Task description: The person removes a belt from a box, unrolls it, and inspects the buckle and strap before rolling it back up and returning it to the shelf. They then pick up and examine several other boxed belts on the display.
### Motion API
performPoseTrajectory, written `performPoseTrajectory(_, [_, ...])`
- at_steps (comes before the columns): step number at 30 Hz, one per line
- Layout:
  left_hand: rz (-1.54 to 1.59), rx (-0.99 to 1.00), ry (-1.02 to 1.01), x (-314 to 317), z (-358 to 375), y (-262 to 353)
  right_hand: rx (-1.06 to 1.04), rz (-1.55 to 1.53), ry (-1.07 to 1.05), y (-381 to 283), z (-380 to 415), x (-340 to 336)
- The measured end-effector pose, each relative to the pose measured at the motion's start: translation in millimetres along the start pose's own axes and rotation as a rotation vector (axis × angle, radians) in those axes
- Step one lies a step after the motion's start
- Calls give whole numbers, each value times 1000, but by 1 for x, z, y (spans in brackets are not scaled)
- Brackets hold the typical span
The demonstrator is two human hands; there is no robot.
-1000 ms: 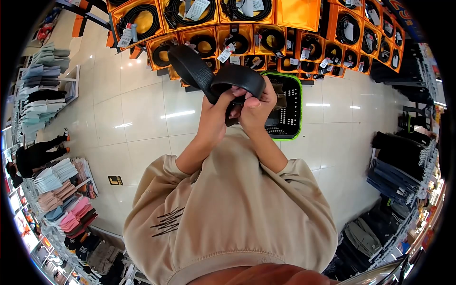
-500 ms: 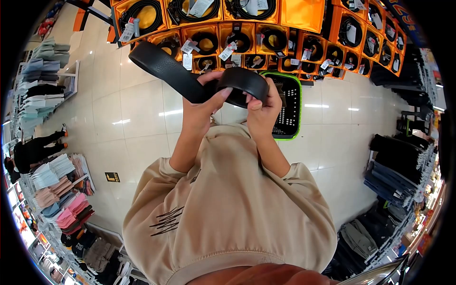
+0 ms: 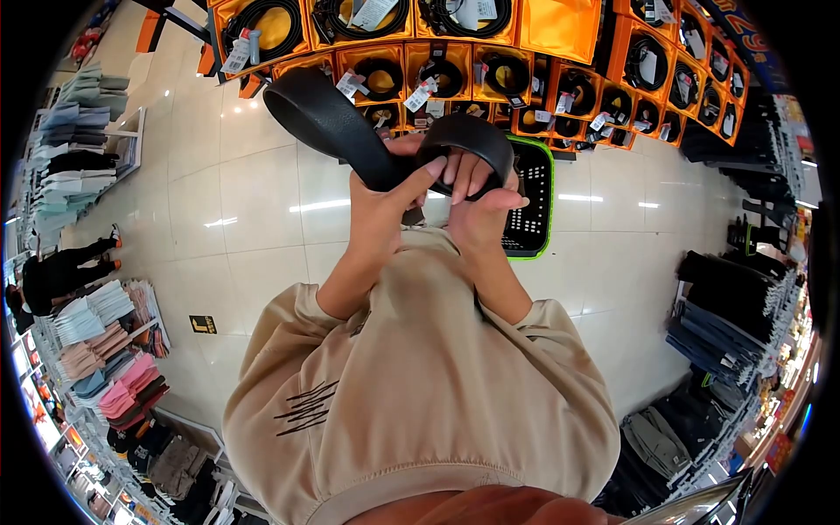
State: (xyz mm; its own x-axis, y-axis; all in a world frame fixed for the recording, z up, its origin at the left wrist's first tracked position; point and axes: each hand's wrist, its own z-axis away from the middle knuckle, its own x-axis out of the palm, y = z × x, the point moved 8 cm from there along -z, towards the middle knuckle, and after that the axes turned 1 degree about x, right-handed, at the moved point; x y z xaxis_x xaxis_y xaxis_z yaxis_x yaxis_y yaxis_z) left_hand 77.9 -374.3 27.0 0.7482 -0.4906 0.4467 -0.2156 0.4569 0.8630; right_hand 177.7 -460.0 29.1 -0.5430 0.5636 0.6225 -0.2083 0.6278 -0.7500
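A black leather belt (image 3: pixel 324 127) is held in front of my chest, bent into a wide loop at the left and a smaller coil at the right. My left hand (image 3: pixel 381 206) is closed around its middle, the thumb pressed against the coil's near side. Fingers of my right hand (image 3: pixel 479 206) reach inside the coil and hold it, while that thumb sticks out to the right. The belt's buckle cannot be made out. Beyond my hands, coiled belts with paper tags lie in orange boxes (image 3: pixel 560 31) on a display.
A black basket with a green rim (image 3: pixel 549 197) stands on the tiled floor (image 3: pixel 262 214) beyond my right hand. Folded clothes (image 3: pixel 87 188) fill racks at the left, and dark trousers (image 3: pixel 726 289) hang at the right. A person in black (image 3: pixel 66 267) is at the far left.
Both hands and the belt have shifted slightly right. My right fingers now extend further into the coil, and the right thumb has swung off it to the right.
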Motion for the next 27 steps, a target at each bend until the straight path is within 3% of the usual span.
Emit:
performPoseTrajectory(3, [-35, 168, -42, 0, -7, 20, 16, 89, -39, -13, -4, -2])
performPoseTrajectory(7, [-292, 152, -291, 4, -14, 15, 539, 486, -241, -13, -9, -1])
performPoseTrajectory(8, [-434, 16, -275, 0, -13, 4, 516, 499, -248, -11, -11, -2])
performPoseTrajectory(10, [-357, 15, -276, -2, -16, -9, 463, 528, -263, -7, -15, -5])
performPoseTrajectory(13, [-141, -3, -7, -14, -16, -9, 277, 198, -187, 3, -12, 0])
performPoseTrajectory(15, [-34, -39, -2, -6, -18, -4, 215, -22, -126, 21, -5, 0])
performPoseTrajectory(17, [9, -47, -10, -4, -18, -5, 202, 181, -67, 20, 0, -9])
performPoseTrajectory(19, [-35, 82, -94, -9, -22, 1, 165, 387, -54, 3, -9, -2])
performPoseTrajectory(22, [-251, 337, -164, -25, -30, 0, 317, 990, -334, -11, -18, 13])
performPoseTrajectory(23, [-373, 458, -205, -30, -35, -9, 307, 1044, -355, -21, -18, 21])
performPoseTrajectory(26, [-388, 445, -189, -21, -27, -7, 114, 830, -305, -22, -14, 17])
performPoseTrajectory(27, [-291, 340, -137, -19, -22, -5, 69, 612, -240, -16, -11, 12])
